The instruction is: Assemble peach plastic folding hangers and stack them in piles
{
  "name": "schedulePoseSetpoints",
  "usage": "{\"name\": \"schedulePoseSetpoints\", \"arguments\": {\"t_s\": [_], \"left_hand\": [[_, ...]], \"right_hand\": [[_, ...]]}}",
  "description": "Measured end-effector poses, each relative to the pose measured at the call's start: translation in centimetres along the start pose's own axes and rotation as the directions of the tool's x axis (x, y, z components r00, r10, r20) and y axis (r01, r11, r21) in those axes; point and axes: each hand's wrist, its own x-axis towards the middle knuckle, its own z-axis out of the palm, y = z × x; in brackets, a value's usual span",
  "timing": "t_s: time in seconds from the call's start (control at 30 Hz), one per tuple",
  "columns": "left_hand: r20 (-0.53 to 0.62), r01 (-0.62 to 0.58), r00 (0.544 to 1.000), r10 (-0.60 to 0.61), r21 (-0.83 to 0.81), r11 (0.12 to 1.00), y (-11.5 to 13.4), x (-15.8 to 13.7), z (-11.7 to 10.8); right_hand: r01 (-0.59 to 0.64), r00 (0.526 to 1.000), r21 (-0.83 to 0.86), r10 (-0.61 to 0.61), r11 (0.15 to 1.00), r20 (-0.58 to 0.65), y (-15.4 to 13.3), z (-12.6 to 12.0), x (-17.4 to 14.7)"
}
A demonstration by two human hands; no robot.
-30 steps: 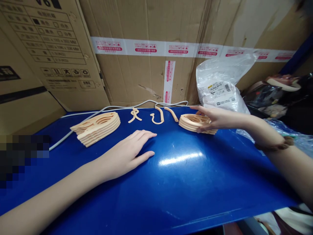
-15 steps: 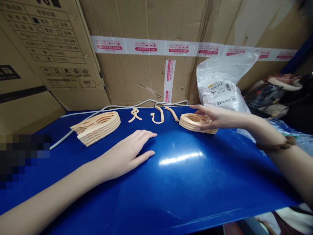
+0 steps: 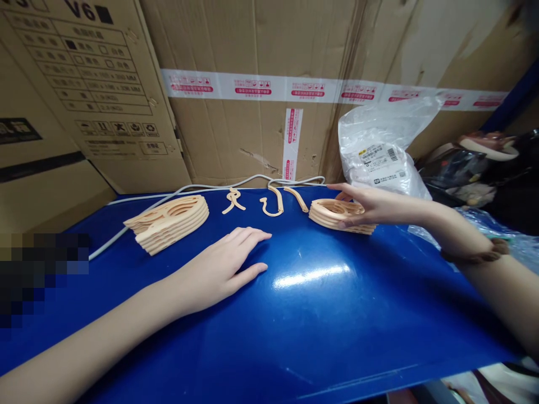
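My left hand (image 3: 227, 261) rests palm down over the blue table, fingers stretched out and thumb apart, with nothing in it. My right hand (image 3: 366, 205) reaches round the right stack of beige hanger parts (image 3: 326, 210), thumb on its near side and fingers at the far side. On the left lies a taller stack of similar curved hanger parts (image 3: 170, 224). Between the two stacks are a small crossed beige piece (image 3: 233, 201), a hook-shaped piece (image 3: 275, 205) and a short curved arm (image 3: 297, 199), all lying flat.
A white cable (image 3: 248, 179) runs along the back of the blue table (image 3: 320, 331). Behind it stand cardboard boxes (image 3: 236, 134) with printed tape. A clear plastic bag with a label (image 3: 379, 157) leans at the back right, and crumpled plastic film (image 3: 484, 221) lies beside my right forearm.
The view has tilted slightly, so everything appears a little lower. Both hands and the beige pieces keep their places.
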Motion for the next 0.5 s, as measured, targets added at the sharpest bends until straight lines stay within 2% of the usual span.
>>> {"name": "schedulePoseSetpoints", "arguments": {"t_s": [0.07, 0.5], "left_hand": [[0.0, -0.003, 1.0, 0.003, -0.001, 1.0, -0.02, -0.04, -0.02], [0.025, 0.001, 1.0, -0.001, 0.011, 1.0, -0.03, 0.01, -0.06]], "right_hand": [[-0.019, 0.999, -0.005, 0.019, 1.0, 0.033, -0.17, -0.12, -0.03], [-0.023, 0.999, -0.017, 0.024, 1.0, 0.031, -0.19, -0.1, 0.08]]}}
